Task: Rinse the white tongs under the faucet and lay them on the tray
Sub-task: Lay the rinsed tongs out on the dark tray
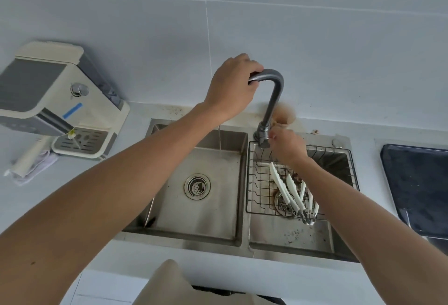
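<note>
The left hand (232,86) curls round the spout end of the curved grey metal faucet (272,101), seemingly aiming its thin stream into the left steel basin (206,207); the right hand (287,145) pinches at the faucet base, probably the valve; the white plastic tongs (293,195) lie untouched in the black wire rack (252,183), the dark rectangular tray (419,188) waiting on the right tabletop; no legible writing.

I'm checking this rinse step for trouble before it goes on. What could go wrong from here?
1. The left hand grips the faucet spout while a thin stream falls into the left basin; the white tongs lie in the wire rack over the right basin, so they may stay unrinsed.
2. The right hand works at the faucet base; a sudden stronger flow could splash.
</note>
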### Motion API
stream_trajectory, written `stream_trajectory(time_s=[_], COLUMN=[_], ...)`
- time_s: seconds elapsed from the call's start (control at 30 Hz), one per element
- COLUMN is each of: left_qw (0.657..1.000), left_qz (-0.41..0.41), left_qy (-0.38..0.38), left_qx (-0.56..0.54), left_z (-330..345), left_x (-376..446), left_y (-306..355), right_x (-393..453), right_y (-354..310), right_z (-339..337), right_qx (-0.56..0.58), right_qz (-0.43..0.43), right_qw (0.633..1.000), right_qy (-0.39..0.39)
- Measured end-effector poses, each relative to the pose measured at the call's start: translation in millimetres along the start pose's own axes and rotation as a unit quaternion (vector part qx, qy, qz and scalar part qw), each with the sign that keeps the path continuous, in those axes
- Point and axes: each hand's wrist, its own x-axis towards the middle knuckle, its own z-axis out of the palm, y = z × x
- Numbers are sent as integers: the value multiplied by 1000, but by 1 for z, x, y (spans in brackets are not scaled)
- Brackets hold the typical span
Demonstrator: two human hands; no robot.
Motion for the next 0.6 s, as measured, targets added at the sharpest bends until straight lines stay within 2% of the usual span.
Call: stream_trajectory(time_s=[0.2, 0.37, 0.47, 0.6], left_qw=[999, 999, 999, 999], left_qz=[-20, -24, -19, 30], left_qy=[19, 11, 0, 13], left_qx=[-21, -31, -38, 0], left_z=[1, 1, -2, 10], left_x=[-1, -3, -4, -11], left_y=[1, -2, -5, -2], right_x=[8, 9, 7, -14], right_y=[-6, -9, -4, 7], right_z=[1, 2, 1, -6], right_qx=[19, 7, 50, 69], right_qz=[70, 65, 59, 67], right_qw=[996, 997, 997, 995], right_qy=[51, 49, 11, -38])
